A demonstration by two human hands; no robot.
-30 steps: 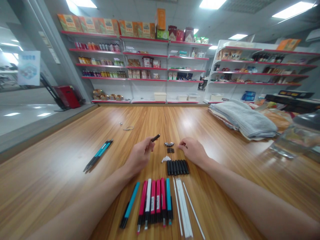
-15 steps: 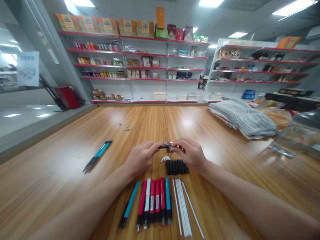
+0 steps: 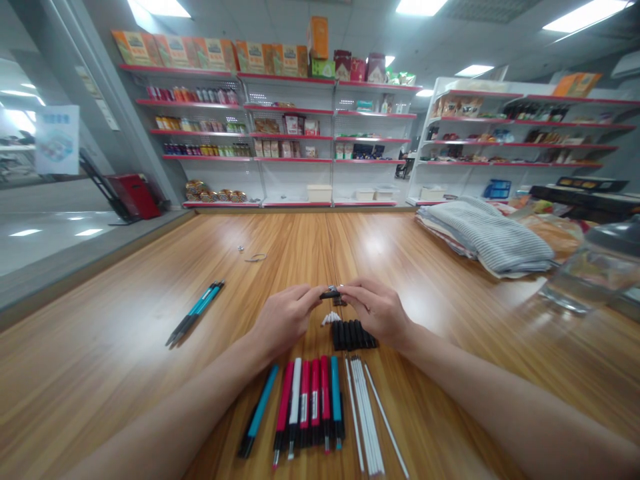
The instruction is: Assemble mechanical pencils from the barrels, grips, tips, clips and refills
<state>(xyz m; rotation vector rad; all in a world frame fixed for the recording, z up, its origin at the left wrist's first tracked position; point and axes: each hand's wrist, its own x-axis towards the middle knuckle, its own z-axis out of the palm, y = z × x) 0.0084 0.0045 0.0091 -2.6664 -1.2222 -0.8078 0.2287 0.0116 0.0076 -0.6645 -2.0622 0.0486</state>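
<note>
Between my two hands is a short black pen grip point(image 3: 329, 295), held level above the table. My left hand point(image 3: 286, 317) pinches its left end, and my right hand point(image 3: 381, 312) has thumb and fingers closed at its right end; any small part there is hidden. Just below lie a row of black pen grips point(image 3: 354, 335) and small white pieces point(image 3: 331, 318). Small metal parts point(image 3: 340, 301) sit behind the held grip. Nearer me are red pen barrels point(image 3: 305, 400), a white one point(image 3: 295, 393), blue ones point(image 3: 263, 407) and thin white refills point(image 3: 367, 420).
Two blue-and-black pens point(image 3: 196, 312) lie at the left. A thin loop point(image 3: 256, 257) is farther back. Folded striped cloth point(image 3: 493, 233) and a clear container point(image 3: 580, 267) stand at the right. Stocked shelves point(image 3: 295, 160) rise beyond the table.
My right hand's fingers have shifted slightly and closed in on the right end of the black pen grip. The left hand has barely moved.
</note>
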